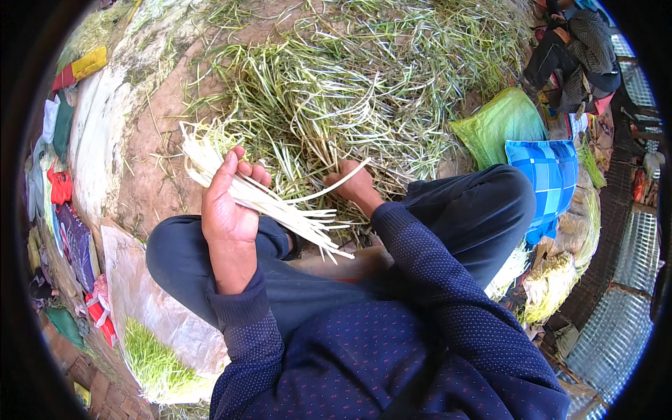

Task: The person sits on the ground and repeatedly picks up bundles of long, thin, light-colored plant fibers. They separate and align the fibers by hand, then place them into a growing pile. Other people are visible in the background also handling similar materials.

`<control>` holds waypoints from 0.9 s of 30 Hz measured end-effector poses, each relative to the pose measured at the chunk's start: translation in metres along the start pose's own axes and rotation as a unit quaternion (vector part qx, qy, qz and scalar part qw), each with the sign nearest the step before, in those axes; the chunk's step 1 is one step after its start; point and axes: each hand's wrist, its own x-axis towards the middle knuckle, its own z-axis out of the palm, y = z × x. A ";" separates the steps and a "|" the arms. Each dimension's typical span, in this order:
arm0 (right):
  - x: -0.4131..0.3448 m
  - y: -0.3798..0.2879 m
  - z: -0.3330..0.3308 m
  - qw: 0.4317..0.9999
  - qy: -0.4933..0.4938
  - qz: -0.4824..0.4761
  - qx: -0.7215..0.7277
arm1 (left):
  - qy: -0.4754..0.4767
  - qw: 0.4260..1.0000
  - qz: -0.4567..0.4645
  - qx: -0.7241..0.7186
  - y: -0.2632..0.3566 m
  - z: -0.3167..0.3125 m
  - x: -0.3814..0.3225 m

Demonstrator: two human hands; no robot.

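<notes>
My left hand [231, 210] holds a bundle of pale, cut plant stalks [283, 207], its thumb up and fingers curled round them. The stalks' loose ends point right, over my crossed legs. One longer stalk [336, 184] bends from the bundle up past my right wrist. My right hand [353, 184] is at the near edge of a big heap of green and whitish stalks [325, 94]; its fingers are closed on the base of some thin stalks from the heap, their tips partly hidden.
Right of my knee lie a green woven sack [504, 123], a blue checked cushion [546, 178] and pale stalk bundles [551, 289]. Another person [583, 58] sits at the upper right. On the left, a plastic sheet [152, 294] bears green-tipped stalks [157, 362]; bags and cloths lie beyond.
</notes>
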 end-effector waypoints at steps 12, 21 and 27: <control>0.004 -0.088 -0.011 0.785 -0.032 0.012 0.618 | 0.010 0.999 0.031 0.001 0.000 0.009 -0.004; -0.025 -0.068 -0.009 0.959 -0.115 -0.255 0.042 | -0.044 0.997 0.063 0.012 0.021 0.011 -0.017; 0.034 0.033 0.005 0.958 0.047 0.114 0.258 | -0.021 0.999 0.046 0.006 0.012 0.000 -0.010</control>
